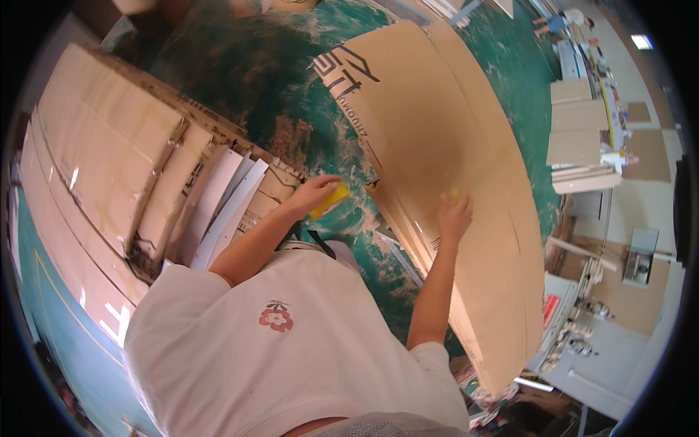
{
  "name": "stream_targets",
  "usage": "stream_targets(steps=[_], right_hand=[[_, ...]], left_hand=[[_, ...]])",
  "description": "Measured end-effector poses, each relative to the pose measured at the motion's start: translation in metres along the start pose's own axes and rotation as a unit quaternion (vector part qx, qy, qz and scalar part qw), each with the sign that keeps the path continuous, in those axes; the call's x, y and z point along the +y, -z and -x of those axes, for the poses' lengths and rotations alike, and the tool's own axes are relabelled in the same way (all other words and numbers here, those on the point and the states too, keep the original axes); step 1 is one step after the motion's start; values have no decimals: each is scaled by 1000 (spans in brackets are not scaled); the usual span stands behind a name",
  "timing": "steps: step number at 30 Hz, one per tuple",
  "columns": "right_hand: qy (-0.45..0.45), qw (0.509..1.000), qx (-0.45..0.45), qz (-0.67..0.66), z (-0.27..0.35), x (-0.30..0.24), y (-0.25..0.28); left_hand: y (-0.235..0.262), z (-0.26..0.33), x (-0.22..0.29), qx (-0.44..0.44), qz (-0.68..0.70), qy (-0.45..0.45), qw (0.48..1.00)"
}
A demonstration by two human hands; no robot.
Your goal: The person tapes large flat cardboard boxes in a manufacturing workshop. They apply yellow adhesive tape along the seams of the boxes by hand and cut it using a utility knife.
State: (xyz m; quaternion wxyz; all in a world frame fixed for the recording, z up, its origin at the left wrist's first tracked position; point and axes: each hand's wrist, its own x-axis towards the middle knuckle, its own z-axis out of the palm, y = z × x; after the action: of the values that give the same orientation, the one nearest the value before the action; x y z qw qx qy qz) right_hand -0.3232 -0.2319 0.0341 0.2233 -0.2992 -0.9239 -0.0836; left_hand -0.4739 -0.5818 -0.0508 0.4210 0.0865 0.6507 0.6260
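My left hand (317,194) is closed around a yellow thing (331,202) that looks like a roll of packing tape, held in the gap between two cardboard stacks. Over the right-hand cardboard package (473,146), a long, wide brown one with dark printing at its far left corner, is my right hand (455,216). Its fingers are bent together, and a small yellow bit (455,194), blurred, shows at their tips. Whether that hand touches the cardboard I cannot tell.
A stack of long cardboard packages (109,131) with white panels (231,200) sticking out stands at my left. The green floor (291,73) is scuffed and dusty. At far right are a workbench, stacked boards (582,146) and machinery; a person (566,20) stands in the distance.
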Motion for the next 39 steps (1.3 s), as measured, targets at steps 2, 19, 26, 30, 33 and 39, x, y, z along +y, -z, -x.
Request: stream_targets(steps=[2, 19, 26, 30, 33, 39], right_hand=[[-107, 951, -142, -253, -24, -18, 0], [-65, 965, 54, -248, -531, 29, -190], [-188, 932, -201, -235, -588, 63, -417], [-229, 907, -327, -133, -603, 32, -411], [-132, 914, -346, -165, -597, 15, -379], [-76, 967, -237, -61, -519, -9, -322]], left_hand=[[-16, -14, 55, -50, 62, -45, 996], [-42, -197, 197, 18, -96, -91, 991], [-51, -257, 190, 73, -61, -214, 972], [-46, -260, 163, 79, 5, -197, 977], [-44, -269, 161, 61, 4, -214, 975], [-35, -295, 165, 13, -69, -230, 971]])
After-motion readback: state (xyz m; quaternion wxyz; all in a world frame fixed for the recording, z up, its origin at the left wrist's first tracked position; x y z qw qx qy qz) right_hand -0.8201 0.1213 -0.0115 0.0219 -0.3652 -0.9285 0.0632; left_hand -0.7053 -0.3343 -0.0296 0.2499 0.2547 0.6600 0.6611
